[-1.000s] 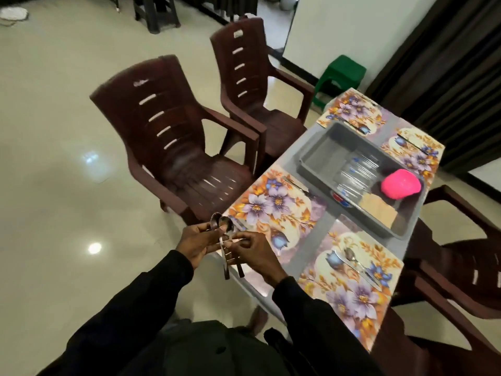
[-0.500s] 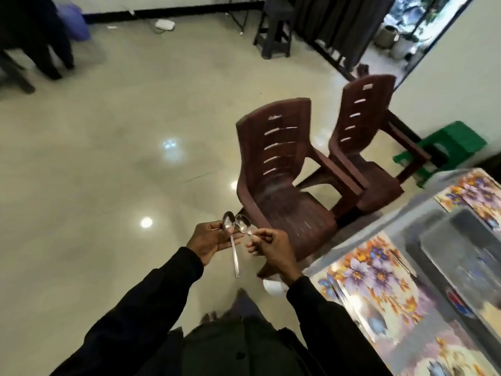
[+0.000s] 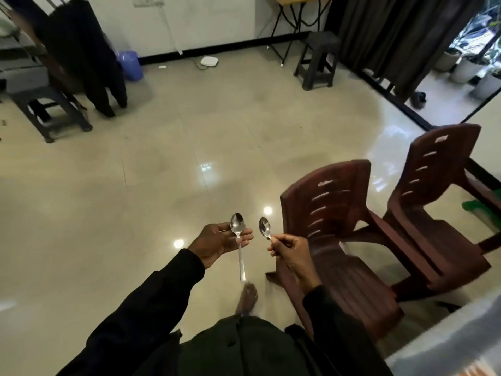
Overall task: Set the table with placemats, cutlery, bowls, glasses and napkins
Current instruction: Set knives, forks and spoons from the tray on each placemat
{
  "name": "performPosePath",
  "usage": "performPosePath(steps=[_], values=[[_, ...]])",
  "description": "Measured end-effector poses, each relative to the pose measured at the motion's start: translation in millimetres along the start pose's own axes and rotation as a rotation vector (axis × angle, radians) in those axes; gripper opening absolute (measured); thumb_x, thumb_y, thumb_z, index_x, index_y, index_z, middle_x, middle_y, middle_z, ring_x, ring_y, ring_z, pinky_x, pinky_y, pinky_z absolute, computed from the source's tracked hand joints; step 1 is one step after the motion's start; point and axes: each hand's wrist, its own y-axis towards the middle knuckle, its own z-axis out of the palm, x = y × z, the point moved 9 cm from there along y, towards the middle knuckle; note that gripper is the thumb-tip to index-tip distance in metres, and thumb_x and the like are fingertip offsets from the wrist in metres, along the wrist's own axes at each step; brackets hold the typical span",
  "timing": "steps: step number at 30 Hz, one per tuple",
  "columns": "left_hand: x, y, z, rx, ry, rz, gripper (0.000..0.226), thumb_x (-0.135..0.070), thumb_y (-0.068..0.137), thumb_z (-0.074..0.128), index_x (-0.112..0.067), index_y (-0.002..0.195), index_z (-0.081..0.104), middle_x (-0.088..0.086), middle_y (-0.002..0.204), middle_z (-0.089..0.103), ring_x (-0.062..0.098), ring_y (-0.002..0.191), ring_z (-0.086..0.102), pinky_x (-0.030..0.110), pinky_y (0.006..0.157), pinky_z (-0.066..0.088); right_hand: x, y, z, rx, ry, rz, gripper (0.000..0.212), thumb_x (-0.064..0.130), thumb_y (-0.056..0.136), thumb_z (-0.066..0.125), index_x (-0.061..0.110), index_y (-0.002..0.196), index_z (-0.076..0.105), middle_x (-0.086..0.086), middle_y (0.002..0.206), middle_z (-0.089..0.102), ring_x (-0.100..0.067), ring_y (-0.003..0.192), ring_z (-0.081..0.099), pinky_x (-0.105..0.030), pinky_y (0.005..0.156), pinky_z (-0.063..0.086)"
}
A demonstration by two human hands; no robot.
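Left hand [image 3: 219,241]: held out at waist height over the floor, palm turned up, fingers half curled; it holds the left-hand spoon [image 3: 239,252] at the neck.
Left-hand spoon: upright, bowl on top and facing the person, long handle hanging below the fingers toward the bare foot [image 3: 247,297].
Right hand [image 3: 291,249]: closed into a loose fist, thumb and forefinger pinching the right-hand spoon [image 3: 265,227] just under its bowl.
Right-hand spoon: bowl up and tilted a little to the left; the rest of its handle is hidden inside the fist.
The two spoons: side by side, bowls near each other at about the same height but apart, not touching.
Sleeves: both arms are in dark long sleeves.
Nearer chair [image 3: 333,213]: maroon plastic with a slotted back, just to the right of the right hand, its back toward the open floor.
Farther chair [image 3: 439,172]: the same make, standing beside the first on its right.
Table [image 3: 447,335]: only a blurred grey corner shows at the lower right, behind the chairs; both spoons are well away from it, out over the floor.
Green stool [image 3: 477,207]: a sliver shows past the farther chair.
Floor [image 3: 162,158]: glossy pale tiles with lamp reflections.
Far side: a dark stool [image 3: 317,61] stands by dark curtains [image 3: 393,31], and a blue bin [image 3: 130,65] sits against the white wall.
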Motion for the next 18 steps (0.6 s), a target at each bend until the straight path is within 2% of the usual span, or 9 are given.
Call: performPosePath(steps=[4, 10, 18], values=[[-77, 64, -2, 0.044, 0.055, 0.046, 0.044, 0.015, 0.081, 0.072, 0.010, 0.124, 0.062, 0.024, 0.121, 0.071, 0.038, 0.116, 0.068, 0.041, 0.100, 0.055, 48, 86, 4, 0.002, 0.019, -0.026, 0.015, 0.010, 0.095, 0.070, -0.003, 0.102, 0.072, -0.018, 0.084, 0.075, -0.022, 0.073, 0.068, -0.031, 0.068, 0.056], [-143, 156, 5, 0.054, 0.020, -0.026, 0.043, 0.020, 0.084, 0.063, 0.009, 0.126, 0.061, 0.025, 0.119, 0.071, 0.038, 0.113, 0.070, 0.043, 0.097, 0.057, 97, 177, -8, -0.019, 0.028, -0.016, 0.007, 0.011, 0.095, 0.069, 0.008, 0.101, 0.073, -0.013, 0.088, 0.077, -0.018, 0.078, 0.072, -0.028, 0.074, 0.059], [-206, 324, 17, 0.135, 0.084, -0.136, 0.042, 0.023, 0.089, 0.053, 0.011, 0.129, 0.055, 0.024, 0.120, 0.071, 0.040, 0.113, 0.069, 0.042, 0.096, 0.058, 101, 304, -48, -0.266, 0.127, 0.070, 0.006, 0.005, 0.094, 0.069, 0.004, 0.100, 0.072, -0.012, 0.083, 0.077, -0.018, 0.074, 0.072, -0.026, 0.069, 0.057]])
